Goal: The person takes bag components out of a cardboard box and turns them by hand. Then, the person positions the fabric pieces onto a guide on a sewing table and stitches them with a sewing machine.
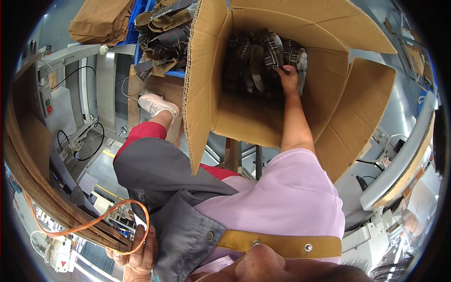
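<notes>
My right hand [288,77] reaches deep into an open cardboard box [263,124]. Its fingers are pinched on a dark plaid fabric piece [271,54], at the edge of a loose heap of similar strips in the box. Low on the left, my left hand [136,256] is closed beside the end of a curved wooden tabletop [61,197]. An orange cord [146,221] loops past its fingers, and a small white-and-dark object [139,218] shows just above them. What the left fingers grip is partly hidden.
Left of the box, a blue crate [176,74] overflows with plaid and tan fabric pieces [164,42]. Behind it lies a stack of brown cloth [101,21]. Box flaps [361,103] spread outward on the right. My shoe [157,104] rests on a wooden board [174,89].
</notes>
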{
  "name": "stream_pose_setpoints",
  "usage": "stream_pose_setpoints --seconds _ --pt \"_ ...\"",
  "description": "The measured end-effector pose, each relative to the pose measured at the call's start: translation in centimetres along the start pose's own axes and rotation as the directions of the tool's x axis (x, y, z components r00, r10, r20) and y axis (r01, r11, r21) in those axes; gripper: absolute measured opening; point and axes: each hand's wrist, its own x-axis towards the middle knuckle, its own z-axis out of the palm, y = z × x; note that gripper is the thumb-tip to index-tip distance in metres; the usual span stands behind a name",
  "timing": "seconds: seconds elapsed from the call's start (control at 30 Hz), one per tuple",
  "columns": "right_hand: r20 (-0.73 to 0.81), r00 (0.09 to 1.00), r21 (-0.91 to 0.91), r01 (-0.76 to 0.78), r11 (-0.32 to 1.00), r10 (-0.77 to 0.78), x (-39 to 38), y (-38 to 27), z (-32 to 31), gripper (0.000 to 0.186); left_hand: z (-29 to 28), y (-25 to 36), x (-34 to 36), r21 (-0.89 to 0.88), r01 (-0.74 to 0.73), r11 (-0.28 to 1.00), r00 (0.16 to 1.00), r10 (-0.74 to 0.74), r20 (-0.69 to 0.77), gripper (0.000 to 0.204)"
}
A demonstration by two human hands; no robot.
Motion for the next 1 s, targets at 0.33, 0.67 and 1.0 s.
stream_pose_setpoints --seconds 0.33,0.67,1.0 --pt "0.034 0.978 0.407 -0.202 0.891 0.206 -1.8 -4.9 -1.8 0.027 -0.3 -0.4 -0.8 -0.005 -0.014 1.000 0.999 0.014 0.035 0.019" --pt "0.151 0.988 0.810 -0.105 0.577 -0.032 -4.9 -11.4 -7.0 0.029 -0.5 -0.1 -1.1 -0.044 0.073 0.996 0.994 -0.069 0.079 0.023" --pt "0.343 0.914 0.903 -0.259 0.343 -0.215 -10.2 -19.3 -6.8 0.049 -0.7 -0.2 -1.1 -0.023 0.075 0.997 0.992 -0.072 0.107 0.019"
